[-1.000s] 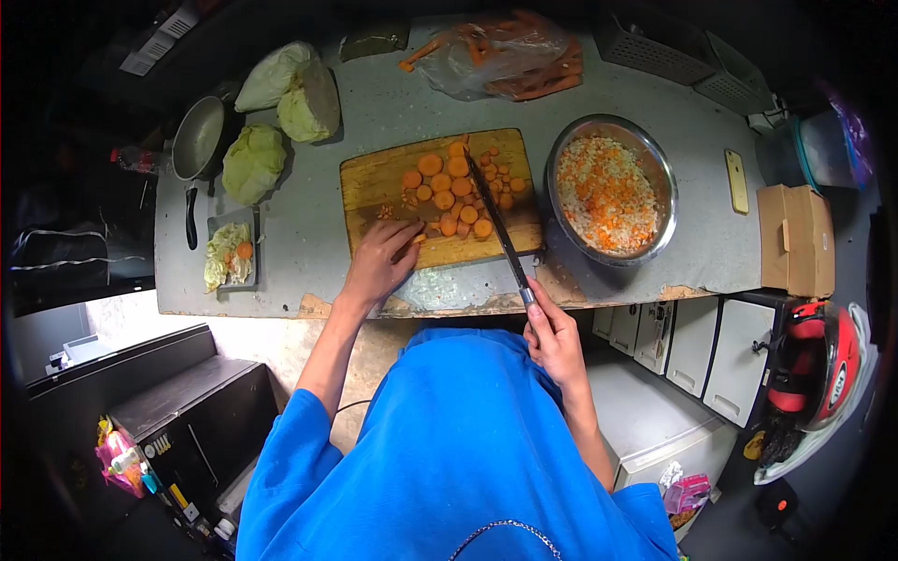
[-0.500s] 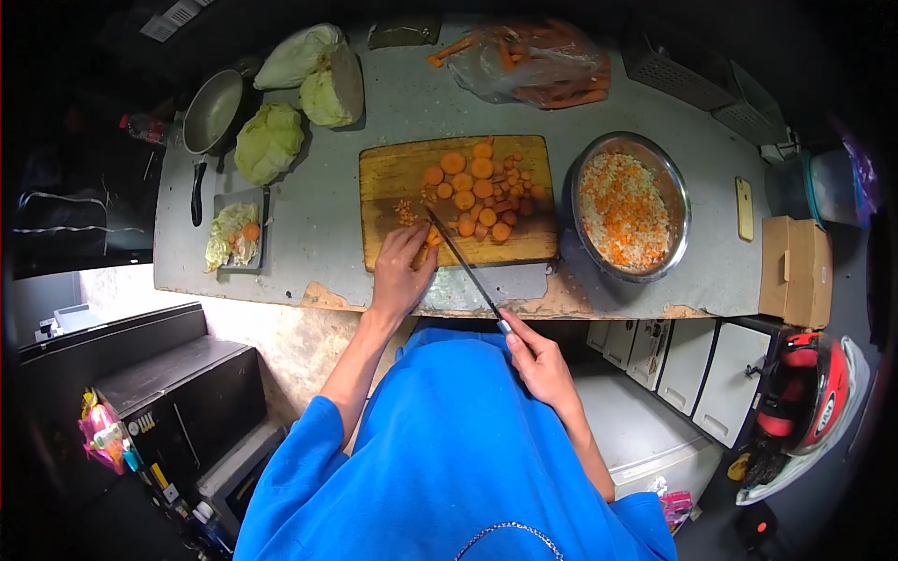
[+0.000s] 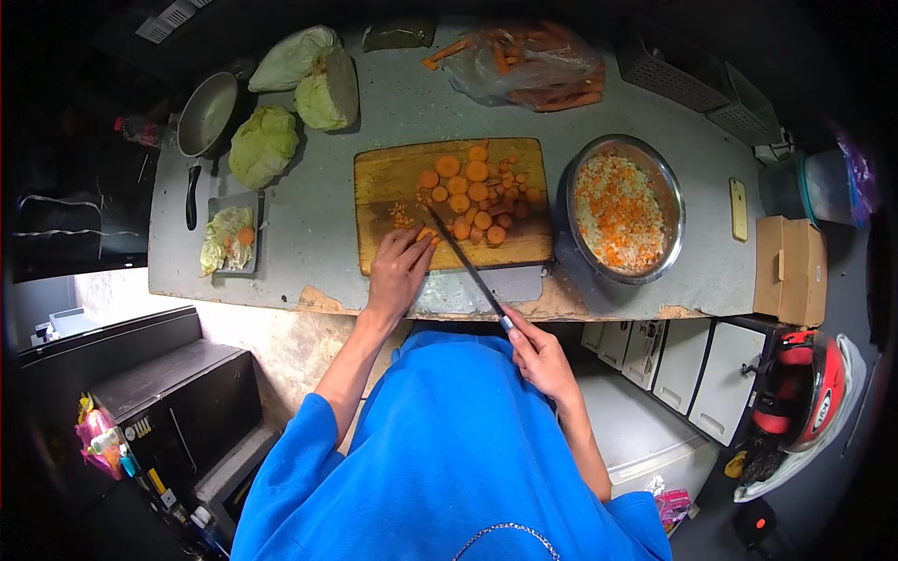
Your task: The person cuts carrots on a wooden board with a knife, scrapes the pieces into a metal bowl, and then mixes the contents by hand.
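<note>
My right hand (image 3: 540,353) is closed round the handle of a long knife (image 3: 470,269). The blade reaches up and left onto a wooden cutting board (image 3: 382,178), its tip among the carrot pieces. At the board's lower left edge, the fingers of my left hand (image 3: 398,266) press on a carrot piece (image 3: 427,235) beside the blade. Several carrot slices (image 3: 457,185) cover the middle and right of the board, and small diced bits (image 3: 400,217) lie left of the blade tip.
Right of the board stands a metal bowl (image 3: 679,215) of chopped carrot and pale bits. Behind are bagged carrots (image 3: 524,65) and cabbages (image 3: 264,147). A small tray (image 3: 251,205) of scraps and a pan (image 3: 208,114) are left; a phone (image 3: 738,209) and cardboard box (image 3: 791,271) are right.
The whole view has shifted slightly to the left. Both hands and the knife hold nearly the same places over the board, with the left fingers slightly changed.
</note>
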Demonstrator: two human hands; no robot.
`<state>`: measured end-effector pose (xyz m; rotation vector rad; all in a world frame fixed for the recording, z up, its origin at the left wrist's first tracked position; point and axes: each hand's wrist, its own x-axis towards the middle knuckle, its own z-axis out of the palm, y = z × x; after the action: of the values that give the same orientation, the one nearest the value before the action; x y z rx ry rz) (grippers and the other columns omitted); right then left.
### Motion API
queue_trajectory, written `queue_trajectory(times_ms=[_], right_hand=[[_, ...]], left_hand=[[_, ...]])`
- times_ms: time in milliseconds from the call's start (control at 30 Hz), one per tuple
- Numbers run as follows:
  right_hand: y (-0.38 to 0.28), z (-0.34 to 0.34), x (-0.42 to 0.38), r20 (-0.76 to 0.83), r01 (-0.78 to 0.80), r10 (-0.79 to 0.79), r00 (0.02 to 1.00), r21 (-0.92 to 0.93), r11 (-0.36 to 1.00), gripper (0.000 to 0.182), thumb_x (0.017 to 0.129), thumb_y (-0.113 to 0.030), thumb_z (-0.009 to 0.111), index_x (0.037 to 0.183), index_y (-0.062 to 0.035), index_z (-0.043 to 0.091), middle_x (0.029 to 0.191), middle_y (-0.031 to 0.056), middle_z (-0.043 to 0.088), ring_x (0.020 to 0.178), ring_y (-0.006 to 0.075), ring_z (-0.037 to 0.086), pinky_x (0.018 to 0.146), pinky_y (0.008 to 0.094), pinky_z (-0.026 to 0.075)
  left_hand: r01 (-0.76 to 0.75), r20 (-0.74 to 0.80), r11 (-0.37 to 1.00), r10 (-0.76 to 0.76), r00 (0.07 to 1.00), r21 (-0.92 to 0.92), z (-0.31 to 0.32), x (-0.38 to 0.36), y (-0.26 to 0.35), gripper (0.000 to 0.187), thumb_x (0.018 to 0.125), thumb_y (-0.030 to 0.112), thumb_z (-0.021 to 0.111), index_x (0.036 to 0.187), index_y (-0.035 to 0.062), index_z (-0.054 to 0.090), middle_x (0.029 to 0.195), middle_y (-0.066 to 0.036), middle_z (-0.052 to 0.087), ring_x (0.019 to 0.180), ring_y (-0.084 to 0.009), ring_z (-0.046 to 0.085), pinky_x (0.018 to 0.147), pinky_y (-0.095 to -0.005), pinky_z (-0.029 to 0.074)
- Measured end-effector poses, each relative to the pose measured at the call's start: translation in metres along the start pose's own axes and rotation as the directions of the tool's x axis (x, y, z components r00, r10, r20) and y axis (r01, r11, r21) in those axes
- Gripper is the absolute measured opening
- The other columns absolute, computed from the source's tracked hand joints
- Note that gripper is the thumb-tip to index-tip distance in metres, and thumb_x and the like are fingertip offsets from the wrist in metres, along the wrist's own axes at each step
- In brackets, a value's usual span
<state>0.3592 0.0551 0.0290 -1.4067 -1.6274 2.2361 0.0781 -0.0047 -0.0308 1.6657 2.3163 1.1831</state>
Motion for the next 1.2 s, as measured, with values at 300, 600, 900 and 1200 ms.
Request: queue_trajectory(times_ms=[300, 600, 900, 1200], right_hand=[[0.001, 0.002, 0.006, 0.012, 0.031, -0.03, 0.999, -0.052, 0.998, 0.045, 0.109, -0.03, 0.057, 0.152, -0.0196, 0.056, 0.077, -0.0042, 0.054, 0.067, 0.0057, 0.049, 0.063, 0.0251, 0.046], [0.016, 0.009, 0.016, -0.021, 0.288, -0.306, 0.952, -0.287, 0.914, 0.046, 0.11, -0.028, 0.056, 0.155, -0.0158, 0.053, 0.074, -0.0067, 0.047, 0.06, 0.0038, 0.041, 0.054, 0.0225, 0.037], [0.008, 0.018, 0.012, -0.044, 0.15, -0.16, 0.986, -0.178, 0.973, 0.042, 0.108, -0.024, 0.056, 0.148, -0.0133, 0.058, 0.133, 0.0202, 0.069, 0.128, 0.0255, 0.065, 0.104, 0.0337, 0.049], [-0.007, 0.03, 0.008, -0.097, 0.181, -0.235, 0.967, -0.385, 0.905, 0.041, 0.106, -0.022, 0.056, 0.146, -0.0182, 0.06, 0.127, 0.0249, 0.069, 0.119, 0.0369, 0.067, 0.095, 0.0368, 0.055]], left_hand=[[-0.047, -0.011, 0.999, 0.047, 0.999, 0.012, 0.0, 0.0, -0.002, 0.019, 0.088, 0.002, 0.076, 0.106, -0.0053, 0.077, 0.116, -0.019, 0.074, 0.107, -0.0346, 0.069, 0.09, -0.0417, 0.058], [-0.054, -0.037, 0.998, 0.054, 0.998, 0.014, 0.003, 0.001, -0.006, 0.019, 0.089, -0.002, 0.073, 0.107, -0.0058, 0.075, 0.116, -0.019, 0.074, 0.109, -0.0342, 0.069, 0.092, -0.0411, 0.058], [-0.019, -0.087, 1.0, 0.018, 0.996, -0.014, 0.01, -0.001, -0.004, 0.018, 0.089, -0.003, 0.072, 0.106, -0.0078, 0.074, 0.114, -0.021, 0.073, 0.111, -0.0365, 0.068, 0.092, -0.0427, 0.057], [0.0, -0.148, 1.0, -0.001, 0.989, -0.004, 0.014, 0.001, 0.001, 0.015, 0.088, -0.004, 0.073, 0.103, -0.0083, 0.074, 0.109, -0.021, 0.074, 0.107, -0.0368, 0.07, 0.091, -0.0423, 0.058]])
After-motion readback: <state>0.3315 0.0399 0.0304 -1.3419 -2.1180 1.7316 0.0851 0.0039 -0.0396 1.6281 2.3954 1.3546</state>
